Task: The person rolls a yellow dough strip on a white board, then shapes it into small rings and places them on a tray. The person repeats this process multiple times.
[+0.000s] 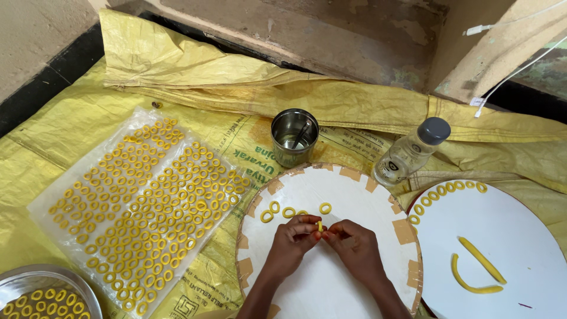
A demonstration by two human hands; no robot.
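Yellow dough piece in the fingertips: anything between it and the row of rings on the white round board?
Nothing visible. The left hand and right hand pinch the small yellow dough piece just below the row of yellow dough rings; only bare white round board lies between.

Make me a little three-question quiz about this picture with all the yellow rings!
1. True or false: both hands, left hand and right hand, pinch one small yellow dough piece between them.
2. Which thing stands upright just beyond the round white board? A) steel cup B) a red bowl C) a book
3. Fill in: the two long yellow dough strips lie on the white ____ at the right.

Key: 1 true. 2 A. 3 plate.
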